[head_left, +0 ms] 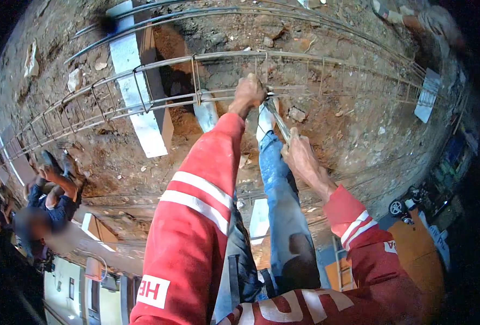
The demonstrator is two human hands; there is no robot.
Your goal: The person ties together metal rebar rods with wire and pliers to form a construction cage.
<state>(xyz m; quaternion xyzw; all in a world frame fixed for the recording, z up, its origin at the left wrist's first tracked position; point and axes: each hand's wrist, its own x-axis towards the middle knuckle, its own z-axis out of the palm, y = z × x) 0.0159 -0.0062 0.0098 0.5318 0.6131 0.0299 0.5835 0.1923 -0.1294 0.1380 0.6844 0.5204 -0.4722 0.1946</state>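
Note:
A long rebar cage (158,64) of thin bars tied with square stirrups runs across in front of me. My left hand (249,92) is closed at the cage's near bar, its fingers wrapped round the steel there; any wire inside them is hidden. In my right hand (300,154) are the handles of long metal pincers (281,122), closed in the grip. The pincers' head reaches the near bar just right of my left hand, apparently touching it. My shoes stand on the soil just below the cage.
White-topped blocks (129,70) and a light board (427,95) lie under the bars. More loose rebar (218,13) stretches beyond the cage. Stones (297,114) dot the dirt. Another person (47,200) crouches at left; another person's arm (413,21) shows at upper right.

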